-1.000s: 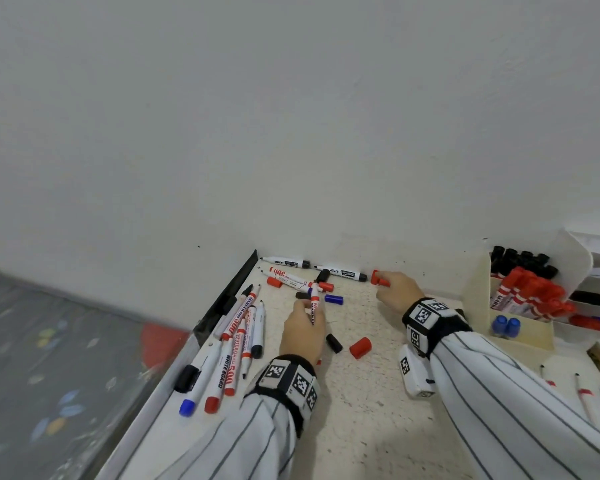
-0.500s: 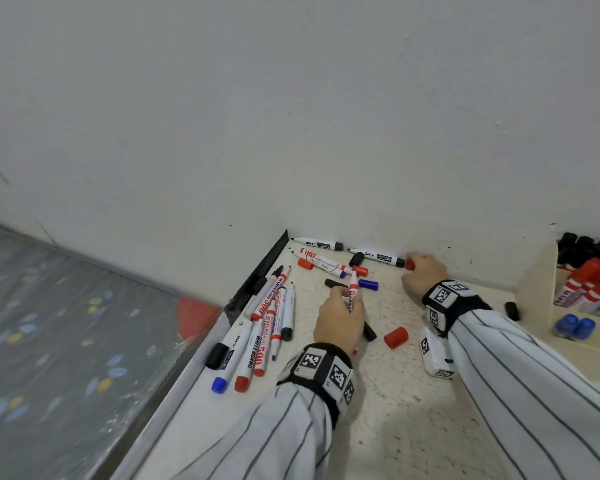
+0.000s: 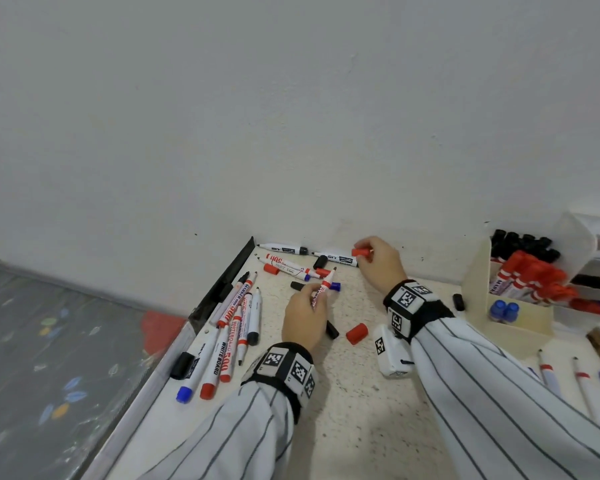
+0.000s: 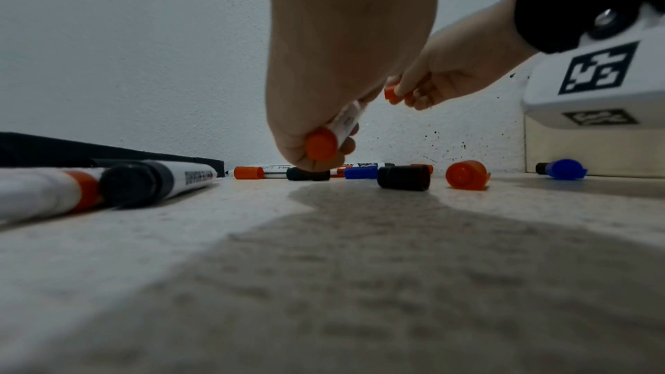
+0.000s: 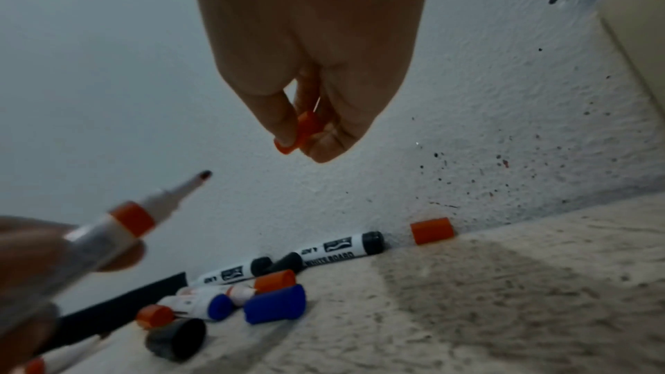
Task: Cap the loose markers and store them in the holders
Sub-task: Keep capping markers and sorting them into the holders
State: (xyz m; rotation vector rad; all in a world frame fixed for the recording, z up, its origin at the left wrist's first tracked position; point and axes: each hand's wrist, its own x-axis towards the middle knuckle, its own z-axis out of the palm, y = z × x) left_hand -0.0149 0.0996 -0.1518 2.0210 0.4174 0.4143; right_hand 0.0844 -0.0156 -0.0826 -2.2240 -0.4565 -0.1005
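My left hand [image 3: 305, 317] grips an uncapped red marker [image 3: 323, 287] by its barrel, tip pointing up and away; the same red marker [image 5: 122, 223] shows in the right wrist view with its bare tip. My right hand [image 3: 378, 263] pinches a small red cap [image 3: 359, 252] near the wall, lifted off the table; in the right wrist view the red cap [image 5: 300, 131] sits between thumb and fingers. Cap and marker tip are apart. The cream holder [image 3: 478, 299] at the right carries red, black and blue capped markers.
Several loose markers [image 3: 236, 327] lie by the table's left edge [image 3: 174, 355]. Loose caps are scattered: a red cap [image 3: 356, 333], a black cap [image 3: 458, 301], a blue cap [image 5: 275, 305]. Two black markers [image 3: 284, 249] lie along the wall. More markers [image 3: 582, 386] lie at the right.
My right hand has lifted the red cap off the table by the wall. My left hand has tilted the red marker's tip toward the right hand.
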